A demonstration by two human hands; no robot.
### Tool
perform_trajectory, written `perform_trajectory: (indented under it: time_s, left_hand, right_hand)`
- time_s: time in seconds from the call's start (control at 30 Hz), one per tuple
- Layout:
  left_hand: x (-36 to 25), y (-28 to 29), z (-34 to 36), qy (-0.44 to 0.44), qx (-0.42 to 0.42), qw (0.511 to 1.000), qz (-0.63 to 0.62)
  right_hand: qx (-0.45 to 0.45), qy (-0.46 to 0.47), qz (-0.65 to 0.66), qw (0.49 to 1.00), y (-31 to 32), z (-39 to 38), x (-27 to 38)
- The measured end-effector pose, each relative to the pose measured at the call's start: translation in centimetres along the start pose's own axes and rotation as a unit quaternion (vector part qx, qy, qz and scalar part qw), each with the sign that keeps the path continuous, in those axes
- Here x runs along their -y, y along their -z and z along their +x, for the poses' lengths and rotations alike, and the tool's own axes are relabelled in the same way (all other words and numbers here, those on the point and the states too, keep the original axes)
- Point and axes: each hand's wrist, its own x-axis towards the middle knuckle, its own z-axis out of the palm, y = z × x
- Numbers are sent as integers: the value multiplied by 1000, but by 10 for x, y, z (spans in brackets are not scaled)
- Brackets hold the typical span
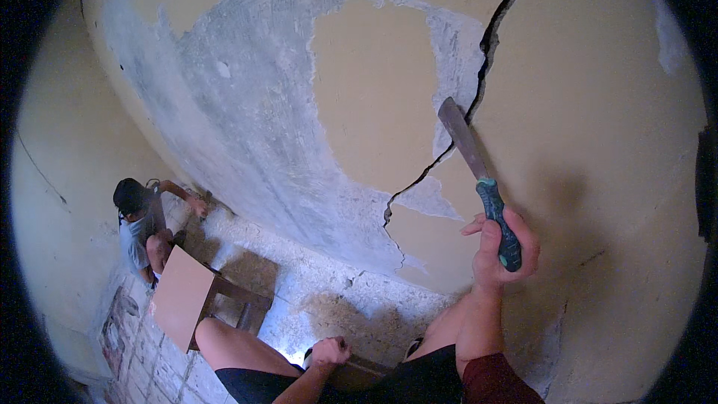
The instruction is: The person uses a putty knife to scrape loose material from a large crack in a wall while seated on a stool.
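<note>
My right hand [507, 243] grips a scraper [490, 206] by its dark green handle. The grey metal blade rests against or very near the wall, its tip beside a long black crack [490, 45]. Around the crack, beige paint [374, 82] borders a stripped grey-white patch [247, 67]. Low between my knees, my left hand [329, 351] is closed; a small dark bit shows at its fingers, but what it holds is hidden. A bright glow shows beside that hand.
A wooden stool or chair [183, 292] with a flat pinkish top stands to the left of my knee. Beyond it another person [142, 232] in a dark cap crouches against the wall's foot. Pale debris [336, 314] litters the tiled floor.
</note>
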Motion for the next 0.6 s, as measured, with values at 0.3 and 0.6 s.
perform_trajectory:
  time_s: [0.3, 0.6]
  left_hand:
    - [0, 0, -1, 11, 7, 1000, -9]
    - [0, -1, 0, 9, 3, 1000, -4]
  right_hand:
    - [3, -22, 61, 998, -5, 3, 0]
    - [-5, -70, 73, 995, -6, 2, 2]
